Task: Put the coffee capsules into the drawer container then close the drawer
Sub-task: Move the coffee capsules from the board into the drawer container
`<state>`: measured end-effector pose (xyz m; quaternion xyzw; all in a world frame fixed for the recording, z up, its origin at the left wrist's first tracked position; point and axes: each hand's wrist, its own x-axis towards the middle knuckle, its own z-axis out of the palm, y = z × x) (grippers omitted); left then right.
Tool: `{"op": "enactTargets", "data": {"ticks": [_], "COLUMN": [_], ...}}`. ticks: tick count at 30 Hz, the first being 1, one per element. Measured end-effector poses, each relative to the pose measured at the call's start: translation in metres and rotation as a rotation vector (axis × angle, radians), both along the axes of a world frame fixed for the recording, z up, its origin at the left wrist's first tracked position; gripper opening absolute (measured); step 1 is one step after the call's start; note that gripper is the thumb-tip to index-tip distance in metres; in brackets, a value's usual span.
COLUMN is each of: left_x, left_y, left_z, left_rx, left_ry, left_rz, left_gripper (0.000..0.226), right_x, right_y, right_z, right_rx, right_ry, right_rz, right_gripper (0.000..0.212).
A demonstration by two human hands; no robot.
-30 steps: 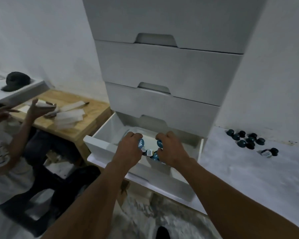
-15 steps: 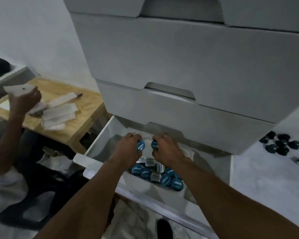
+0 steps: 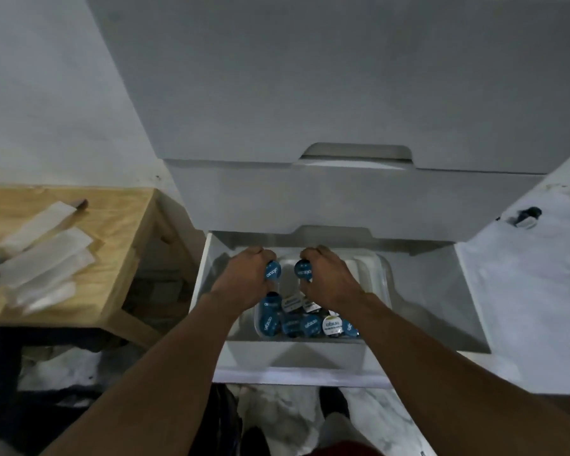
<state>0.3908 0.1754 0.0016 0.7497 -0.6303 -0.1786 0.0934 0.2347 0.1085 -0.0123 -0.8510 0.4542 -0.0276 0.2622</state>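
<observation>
The bottom drawer (image 3: 468, 311) of a white cabinet stands pulled out. Inside it sits a clear plastic container (image 3: 380, 274) holding several blue-lidded coffee capsules (image 3: 305, 324) at its near end. My left hand (image 3: 244, 278) hovers over the container, shut on a blue capsule (image 3: 272, 270). My right hand (image 3: 329, 278) is beside it, shut on another blue capsule (image 3: 303, 269). The two lids face each other a short gap apart. One dark capsule (image 3: 525, 217) lies on the white surface at the right.
Two closed cabinet drawers (image 3: 343, 199) overhang the open one. A wooden table (image 3: 112, 238) with white paper strips (image 3: 43, 261) stands at the left. A white-covered surface (image 3: 524, 291) flanks the drawer on the right. Marble floor and my shoes show below.
My view has moved closer and tilted down over the drawer. Both hands stay over the container with their capsules. The person at the left and the capsule pile at the right have left the view.
</observation>
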Motion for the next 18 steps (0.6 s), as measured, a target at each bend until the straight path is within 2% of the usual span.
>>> {"op": "enactTargets", "data": {"ticks": [5, 13, 18], "left_x": [0.007, 0.015, 0.016], "left_y": [0.0, -0.01, -0.017], "left_z": [-0.014, -0.017, -0.018], "left_rx": [0.036, 0.077, 0.113], "left_ry": [-0.074, -0.254, -0.295], "left_rz": [-0.147, -0.198, -0.191], "left_gripper": [0.034, 0.037, 0.039], "right_x": [0.009, 0.016, 0.019], "right_y": [0.011, 0.006, -0.003], "right_z": [-0.001, -0.012, -0.017], "right_rx": [0.014, 0.001, 0.025], "right_ry": [0.048, 0.127, 0.141], "right_rz": [-0.063, -0.041, -0.012], "right_gripper": [0.046, 0.03, 0.038]}}
